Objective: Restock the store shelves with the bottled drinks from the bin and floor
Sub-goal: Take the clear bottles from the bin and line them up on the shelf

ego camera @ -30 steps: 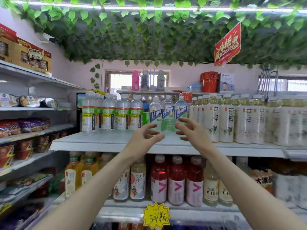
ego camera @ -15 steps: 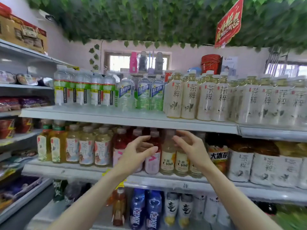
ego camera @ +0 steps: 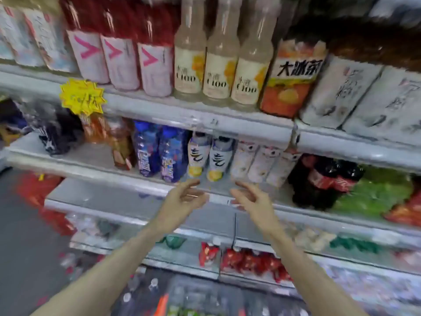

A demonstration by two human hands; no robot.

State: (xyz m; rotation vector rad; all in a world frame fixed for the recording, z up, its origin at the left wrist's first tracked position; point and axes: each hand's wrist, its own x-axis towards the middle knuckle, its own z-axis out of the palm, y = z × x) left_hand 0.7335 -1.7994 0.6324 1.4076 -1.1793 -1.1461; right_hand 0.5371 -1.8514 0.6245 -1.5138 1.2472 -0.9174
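The left hand and right hand are hovering, fingers released (palms facing), near two white-and-yellow plastic bottles on a grey metal shelf.

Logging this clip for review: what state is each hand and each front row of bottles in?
Left hand: open, empty.
Right hand: open, empty.
Red bottles: upright on shelf.
Pale yellow bottles: upright, side by side.
Blue bottles: upright, caps on.
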